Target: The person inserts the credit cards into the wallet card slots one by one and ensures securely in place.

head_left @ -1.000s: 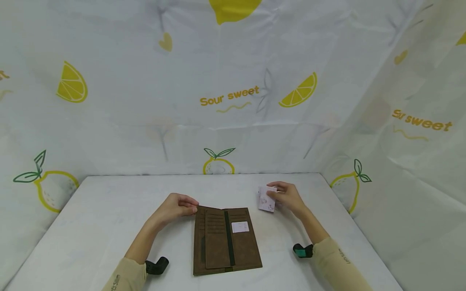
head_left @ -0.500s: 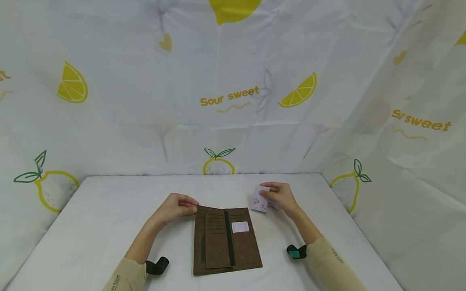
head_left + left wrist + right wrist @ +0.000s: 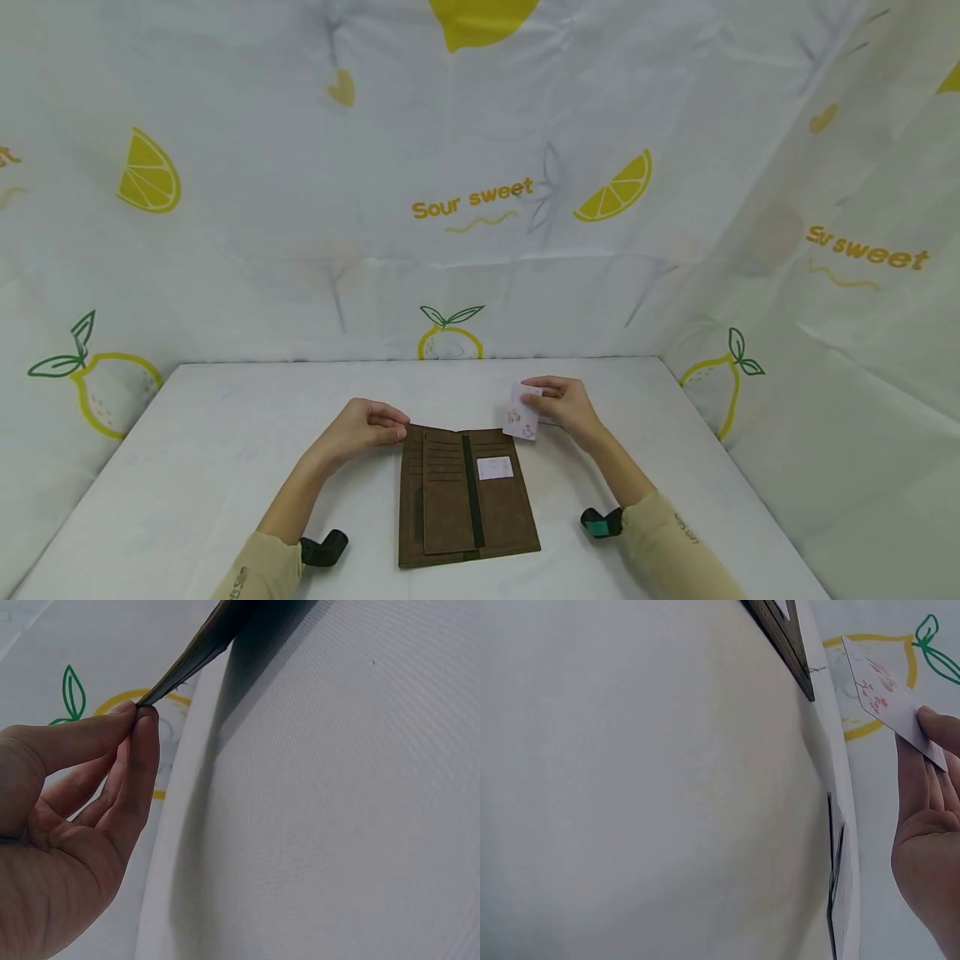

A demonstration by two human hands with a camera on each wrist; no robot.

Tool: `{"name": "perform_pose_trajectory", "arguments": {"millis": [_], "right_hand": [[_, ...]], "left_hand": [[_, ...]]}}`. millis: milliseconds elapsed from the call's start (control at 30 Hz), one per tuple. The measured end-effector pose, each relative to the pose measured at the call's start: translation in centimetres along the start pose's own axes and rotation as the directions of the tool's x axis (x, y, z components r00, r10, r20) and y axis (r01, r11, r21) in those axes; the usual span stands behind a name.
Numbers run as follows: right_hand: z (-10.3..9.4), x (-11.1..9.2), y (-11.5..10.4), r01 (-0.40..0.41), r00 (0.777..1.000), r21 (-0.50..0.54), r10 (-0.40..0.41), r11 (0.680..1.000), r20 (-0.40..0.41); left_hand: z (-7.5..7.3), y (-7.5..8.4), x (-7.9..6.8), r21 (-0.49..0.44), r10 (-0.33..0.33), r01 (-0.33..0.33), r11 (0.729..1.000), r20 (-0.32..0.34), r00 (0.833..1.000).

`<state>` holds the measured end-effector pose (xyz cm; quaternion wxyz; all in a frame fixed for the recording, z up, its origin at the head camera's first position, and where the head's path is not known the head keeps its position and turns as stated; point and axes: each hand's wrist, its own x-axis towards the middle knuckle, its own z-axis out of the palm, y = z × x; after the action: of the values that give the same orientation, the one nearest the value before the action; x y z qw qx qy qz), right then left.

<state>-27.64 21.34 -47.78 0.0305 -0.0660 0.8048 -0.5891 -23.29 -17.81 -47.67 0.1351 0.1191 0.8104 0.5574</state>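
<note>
A brown long wallet [image 3: 450, 517] lies spread open on the table, its inner flap and card slots facing up. A white card [image 3: 495, 468] sits in a slot on its right side. My left hand [image 3: 367, 423] pinches the wallet's upper left corner between thumb and fingers; in the left wrist view that corner [image 3: 184, 669] is lifted off the table. My right hand [image 3: 566, 406] pinches a small white card with a pink floral print [image 3: 523, 412], held up over the wallet's upper right corner. In the right wrist view the printed card [image 3: 881, 694] is tilted, thumb on its face.
More cards [image 3: 838, 881] lie on the table below my right hand, mostly hidden by it in the head view. The white tabletop [image 3: 247, 400] meets a lemon-print cloth [image 3: 480, 283] behind and at the sides.
My right hand has moved left with the printed card, away from the other cards and to the wallet's upper right corner. My left hand and the wallet have stayed put.
</note>
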Motion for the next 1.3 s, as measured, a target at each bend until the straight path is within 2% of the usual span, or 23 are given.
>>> {"name": "perform_pose_trajectory", "arguments": {"millis": [567, 767, 1100, 1300], "right_hand": [[4.7, -0.3, -2.0, 0.004, 0.992, 0.088, -0.015, 0.996, 0.126], [6.0, -0.5, -3.0, 0.026, 0.983, 0.112, -0.046, 0.993, 0.177], [7.9, -0.5, -3.6, 0.048, 0.971, 0.112, -0.073, 0.993, 0.229], [8.9, -0.7, -3.8, 0.034, 0.965, 0.102, -0.059, 0.994, 0.255]], "left_hand": [[0.1, 0.0, 0.0, -0.004, -0.003, 0.003, 1.0, -0.006, 1.0], [0.1, 0.1, -0.1, -0.006, -0.005, 0.005, 1.0, -0.007, 1.0], [0.0, 0.0, 0.0, -0.007, 0.007, -0.007, 1.0, 0.001, 1.0], [0.0, 0.0, 0.1, -0.009, 0.005, -0.005, 1.0, -0.004, 1.0]]}}
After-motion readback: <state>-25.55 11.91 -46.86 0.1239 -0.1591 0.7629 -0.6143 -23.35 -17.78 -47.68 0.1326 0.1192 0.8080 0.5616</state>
